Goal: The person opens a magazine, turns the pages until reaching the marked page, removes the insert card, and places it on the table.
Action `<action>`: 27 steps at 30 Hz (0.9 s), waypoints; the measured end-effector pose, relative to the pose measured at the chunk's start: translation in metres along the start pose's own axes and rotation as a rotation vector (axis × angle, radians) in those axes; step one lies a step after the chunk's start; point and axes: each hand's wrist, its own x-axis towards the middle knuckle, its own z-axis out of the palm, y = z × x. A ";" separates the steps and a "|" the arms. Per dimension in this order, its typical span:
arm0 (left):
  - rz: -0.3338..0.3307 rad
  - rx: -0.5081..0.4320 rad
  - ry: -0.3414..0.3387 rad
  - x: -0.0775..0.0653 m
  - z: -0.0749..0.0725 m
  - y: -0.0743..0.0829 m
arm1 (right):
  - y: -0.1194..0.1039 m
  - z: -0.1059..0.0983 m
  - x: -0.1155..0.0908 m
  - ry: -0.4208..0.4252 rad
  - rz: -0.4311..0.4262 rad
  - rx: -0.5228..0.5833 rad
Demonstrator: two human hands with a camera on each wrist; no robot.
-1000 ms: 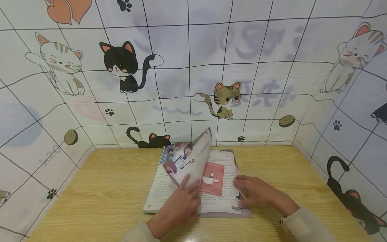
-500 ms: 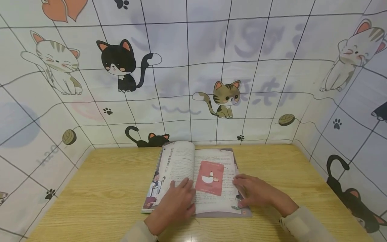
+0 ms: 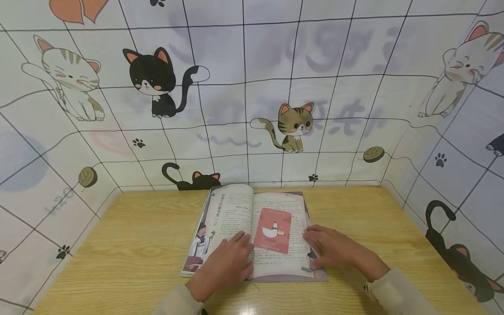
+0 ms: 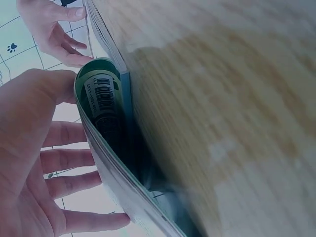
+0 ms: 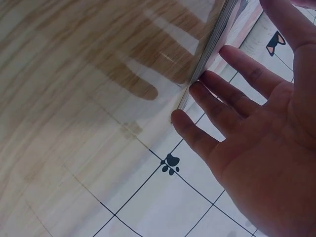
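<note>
An open magazine (image 3: 232,210) with printed text lies on the table. On its right page is a pink card (image 3: 273,221) with a white picture, flat or printed there; I cannot tell which. My left hand (image 3: 227,258) rests on the left page by the fold, fingers extended. The left wrist view shows that hand (image 4: 29,143) with straight, spread fingers against the magazine (image 4: 116,158), whose green, barcoded underside bows up from the table. My right hand (image 3: 334,248) touches the magazine's right edge. In the right wrist view, straight fingertips of the right hand (image 5: 252,133) meet the page edges (image 5: 210,52).
A wood-grain table (image 3: 134,245) carries the magazine near its back edge. White cloth walls (image 3: 224,100) with cats and grid lines close in the back and both sides. Light sleeves (image 3: 397,288) cover both wrists.
A lifted page has been turned over to the left and now lies down, showing text and a robed figure. My left hand has shifted slightly left; the right hand stays at the edge.
</note>
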 end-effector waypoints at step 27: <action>0.050 -0.073 0.062 0.003 0.004 -0.008 | -0.014 -0.010 0.069 -0.051 0.133 0.074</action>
